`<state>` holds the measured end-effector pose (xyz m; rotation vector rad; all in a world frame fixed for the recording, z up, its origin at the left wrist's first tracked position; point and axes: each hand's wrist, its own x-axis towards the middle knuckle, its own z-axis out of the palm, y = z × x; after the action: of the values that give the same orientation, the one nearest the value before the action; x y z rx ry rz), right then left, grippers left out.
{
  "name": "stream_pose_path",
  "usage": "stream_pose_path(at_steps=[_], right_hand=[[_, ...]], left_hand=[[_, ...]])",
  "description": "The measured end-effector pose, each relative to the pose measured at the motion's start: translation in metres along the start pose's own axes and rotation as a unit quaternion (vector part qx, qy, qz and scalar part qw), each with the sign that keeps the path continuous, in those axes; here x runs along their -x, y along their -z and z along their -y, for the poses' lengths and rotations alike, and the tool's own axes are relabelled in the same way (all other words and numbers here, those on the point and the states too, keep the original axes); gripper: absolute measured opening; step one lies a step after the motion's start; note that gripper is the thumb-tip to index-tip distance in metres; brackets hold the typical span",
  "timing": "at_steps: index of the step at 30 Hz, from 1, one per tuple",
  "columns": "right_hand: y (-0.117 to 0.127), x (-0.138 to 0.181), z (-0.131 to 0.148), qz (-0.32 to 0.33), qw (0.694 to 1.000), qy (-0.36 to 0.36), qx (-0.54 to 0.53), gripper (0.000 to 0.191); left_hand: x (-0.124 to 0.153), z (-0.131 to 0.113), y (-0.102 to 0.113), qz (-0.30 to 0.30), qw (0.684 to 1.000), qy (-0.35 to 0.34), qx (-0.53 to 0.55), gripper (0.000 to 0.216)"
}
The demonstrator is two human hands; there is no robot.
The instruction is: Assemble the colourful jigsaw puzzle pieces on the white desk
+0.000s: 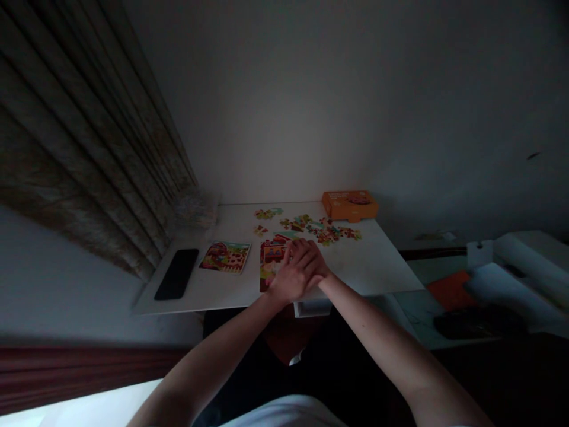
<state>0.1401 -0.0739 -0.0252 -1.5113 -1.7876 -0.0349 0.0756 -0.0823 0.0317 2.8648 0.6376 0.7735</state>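
Both my hands rest together over a partly assembled colourful jigsaw puzzle (271,261) on a small white table (373,267). My left hand (288,281) lies lower, fingers bent over the puzzle's right edge. My right hand (309,258) overlaps it from the right, fingers curled down onto the puzzle. The light is dim and whether either hand holds a piece is hidden. Loose puzzle pieces (324,230) lie scattered just beyond the hands. An orange puzzle box (349,205) sits at the table's far right corner.
A picture card (224,256) lies left of the puzzle, and a black phone (176,273) lies at the table's left edge. A curtain (84,148) hangs on the left. White rolled things (511,267) and an orange sheet (448,289) lie on a lower surface to the right.
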Motion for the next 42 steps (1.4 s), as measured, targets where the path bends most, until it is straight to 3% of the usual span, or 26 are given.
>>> stream_pose_path(at_steps=[1, 3, 7, 10, 13, 18, 22, 25, 30, 35, 42], right_hand=[[-0.006, 0.004, 0.006, -0.106, 0.99, -0.022, -0.09, 0.052], [-0.005, 0.006, 0.005, -0.136, 0.982, -0.051, -0.124, 0.047], [0.03, -0.013, -0.034, 0.038, 0.997, -0.056, -0.028, 0.034], [0.045, -0.027, -0.06, 0.09, 0.991, -0.091, -0.023, 0.029], [0.044, -0.031, -0.076, 0.058, 0.984, -0.156, -0.06, 0.025], [0.037, -0.033, -0.106, 0.01, 0.963, -0.225, -0.151, 0.045], [0.031, -0.032, -0.122, -0.027, 0.903, -0.3, -0.305, 0.057], [0.024, -0.03, -0.124, -0.022, 0.888, -0.325, -0.325, 0.054], [0.009, -0.032, -0.119, -0.018, 0.881, -0.356, -0.313, 0.039], [0.001, -0.034, -0.119, 0.0, 0.921, -0.331, -0.207, 0.024], [-0.003, -0.03, -0.123, 0.01, 0.961, -0.272, -0.04, 0.022]], left_hand=[[-0.002, -0.008, -0.001, 0.008, 1.0, -0.009, 0.0, 0.053], [-0.005, -0.023, -0.005, 0.021, 0.999, -0.025, 0.013, 0.057], [-0.01, -0.051, -0.01, 0.059, 0.993, -0.078, 0.065, 0.055], [-0.012, -0.057, -0.011, 0.067, 0.985, -0.125, 0.096, 0.053], [-0.01, -0.041, -0.01, 0.049, 0.991, -0.091, 0.09, 0.05], [0.007, 0.028, -0.009, 0.009, 0.995, 0.1, 0.017, 0.039], [0.033, 0.086, -0.013, 0.042, 0.978, 0.204, -0.031, 0.034], [0.05, 0.109, -0.017, 0.076, 0.973, 0.216, -0.022, 0.037], [0.059, 0.114, -0.024, 0.057, 0.976, 0.208, -0.007, 0.039], [0.06, 0.114, -0.027, 0.041, 0.977, 0.211, 0.005, 0.038], [0.06, 0.113, -0.027, 0.032, 0.976, 0.215, 0.018, 0.037]])
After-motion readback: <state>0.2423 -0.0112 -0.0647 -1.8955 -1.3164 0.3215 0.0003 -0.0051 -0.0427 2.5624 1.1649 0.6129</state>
